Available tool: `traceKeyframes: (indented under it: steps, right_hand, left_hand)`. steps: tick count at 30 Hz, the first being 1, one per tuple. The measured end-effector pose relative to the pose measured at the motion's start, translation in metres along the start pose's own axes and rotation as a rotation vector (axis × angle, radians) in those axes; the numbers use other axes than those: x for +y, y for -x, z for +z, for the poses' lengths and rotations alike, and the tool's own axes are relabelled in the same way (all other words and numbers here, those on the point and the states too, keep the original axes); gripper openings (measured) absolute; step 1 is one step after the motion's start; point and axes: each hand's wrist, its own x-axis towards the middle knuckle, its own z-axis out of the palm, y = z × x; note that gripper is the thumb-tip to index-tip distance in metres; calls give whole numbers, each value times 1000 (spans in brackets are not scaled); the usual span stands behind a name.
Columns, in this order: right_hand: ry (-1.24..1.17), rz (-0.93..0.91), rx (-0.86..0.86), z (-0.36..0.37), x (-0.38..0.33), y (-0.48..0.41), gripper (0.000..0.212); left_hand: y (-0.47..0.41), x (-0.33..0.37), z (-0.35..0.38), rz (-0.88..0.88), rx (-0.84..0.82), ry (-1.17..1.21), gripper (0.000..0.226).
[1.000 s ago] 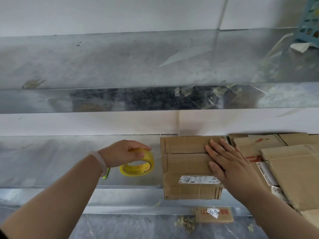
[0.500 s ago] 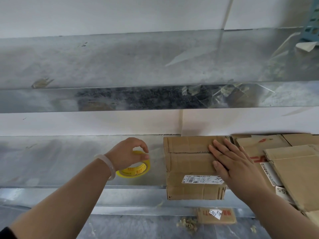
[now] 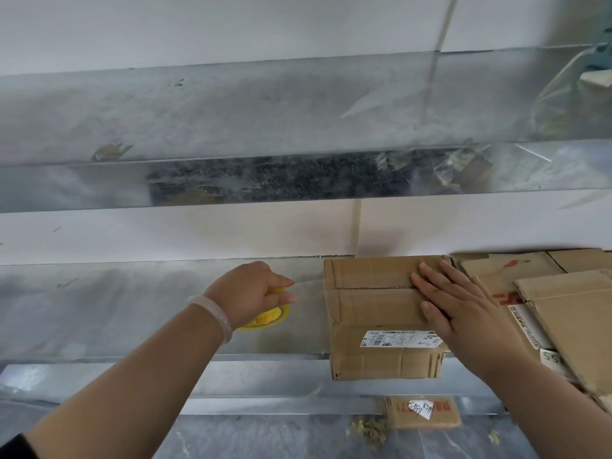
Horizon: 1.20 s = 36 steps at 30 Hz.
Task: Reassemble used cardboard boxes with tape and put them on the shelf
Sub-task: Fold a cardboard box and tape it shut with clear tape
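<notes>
two hands: left hand (image 3: 248, 293) tight round tape roll (image 3: 265, 321), right hand (image 3: 463, 313) flat on box (image 3: 371, 303), cardboard stack (image 3: 569, 313) beside

White wall (image 3: 231, 28) filled top of frame, w/ vertical seam upper rt. Teal item (image 3: 604, 59), cut off at upper rt edge. Grey floor (image 3: 265, 438) along bottom; yellowish debris clump (image 3: 367, 429) bottom ctr-rt.
</notes>
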Motion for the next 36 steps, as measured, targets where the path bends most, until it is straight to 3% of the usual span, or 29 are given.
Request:
traceKeyframes:
  steps: [2, 5, 7, 12, 17, 27, 36]
  right_hand:
    - [-8, 8, -1, 0, 1, 0, 55]
    - [-11, 10, 5, -1, 1, 1, 55]
    - [-13, 7, 6, -1, 1, 1, 54]
    - [-17, 9, 22, 1, 1, 1, 54]
    - [-9, 8, 18, 0, 0, 0, 54]
    - [-2, 21, 2, -2, -1, -1, 63]
    - [67, 16, 14, -2, 0, -2, 60]
  left_hand:
    - [4, -4, 2, 25, 66, 140, 82]
    - [11, -2, 5, 3, 207, 328, 32]
    - [13, 1, 8, -11, 252, 323, 26]
    - [11, 10, 15, -102, 248, 220, 59]
    - [8, 26, 24, -178, 187, 72, 33]
    - [8, 51, 30, -388, 249, 144, 18]
    - [5, 56, 36, -331, 185, 166, 23]
